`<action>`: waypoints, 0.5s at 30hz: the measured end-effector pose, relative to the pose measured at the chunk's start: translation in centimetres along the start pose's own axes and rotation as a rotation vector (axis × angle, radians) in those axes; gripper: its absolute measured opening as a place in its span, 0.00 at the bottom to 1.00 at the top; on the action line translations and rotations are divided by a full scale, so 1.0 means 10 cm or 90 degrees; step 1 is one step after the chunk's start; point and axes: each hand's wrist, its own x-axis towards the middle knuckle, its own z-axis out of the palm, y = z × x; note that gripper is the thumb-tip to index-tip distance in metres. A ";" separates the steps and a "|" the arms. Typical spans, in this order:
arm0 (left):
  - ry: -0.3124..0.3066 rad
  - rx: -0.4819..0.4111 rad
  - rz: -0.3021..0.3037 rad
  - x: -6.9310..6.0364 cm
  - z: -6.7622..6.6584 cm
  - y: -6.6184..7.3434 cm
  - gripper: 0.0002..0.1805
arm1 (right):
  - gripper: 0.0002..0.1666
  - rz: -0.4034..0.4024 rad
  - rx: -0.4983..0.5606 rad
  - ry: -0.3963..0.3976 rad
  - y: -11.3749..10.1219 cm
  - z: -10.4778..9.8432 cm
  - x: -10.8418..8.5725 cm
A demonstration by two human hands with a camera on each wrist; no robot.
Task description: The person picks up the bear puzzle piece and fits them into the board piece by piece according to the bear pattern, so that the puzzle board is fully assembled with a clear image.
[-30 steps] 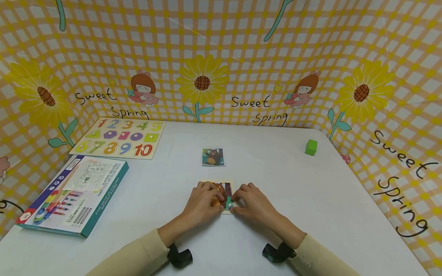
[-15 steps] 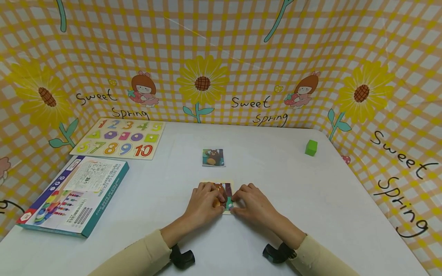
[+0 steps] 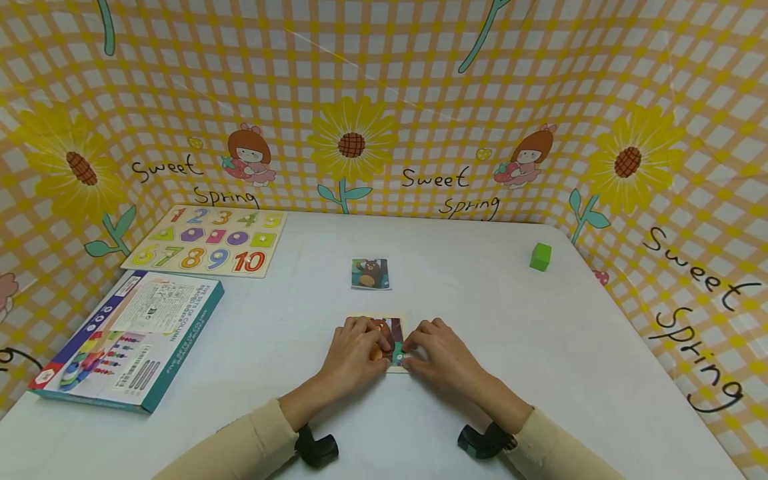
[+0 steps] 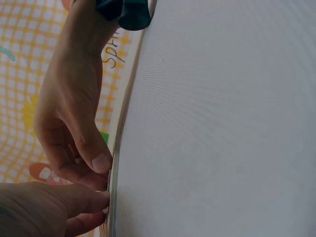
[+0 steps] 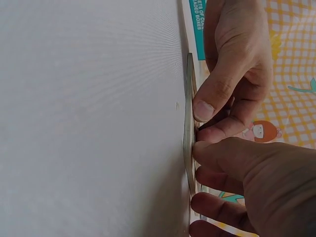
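A small bear-picture jigsaw puzzle with a pale wooden border (image 3: 396,328) lies flat near the front middle of the table. My left hand (image 3: 355,350) covers its left part, with bent fingers and thumb gripping it. At the right side my right hand (image 3: 441,353) holds the puzzle's edge between thumb and fingertips, by a teal corner with a small flower. Low in the right wrist view, the board's thin edge (image 5: 188,123) shows, with both thumbs against it. What lies under the left palm is hidden. Behind the hands lies a matching bear picture card (image 3: 371,274).
On the left stands a flat boxed toy (image 3: 129,340), its back label facing up. A number and shape puzzle board (image 3: 210,240) lies behind it. A green block (image 3: 541,257) sits at the far right. Checked, flower-printed cloth (image 3: 444,100) rises round the table.
The right hand's fingertips shift very slightly at the puzzle's right edge. The left hand, puzzle and other things stay practically where they were.
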 end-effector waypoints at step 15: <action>0.000 -0.017 0.000 0.01 0.00 0.00 0.05 | 0.11 0.030 0.002 -0.018 -0.02 0.00 0.02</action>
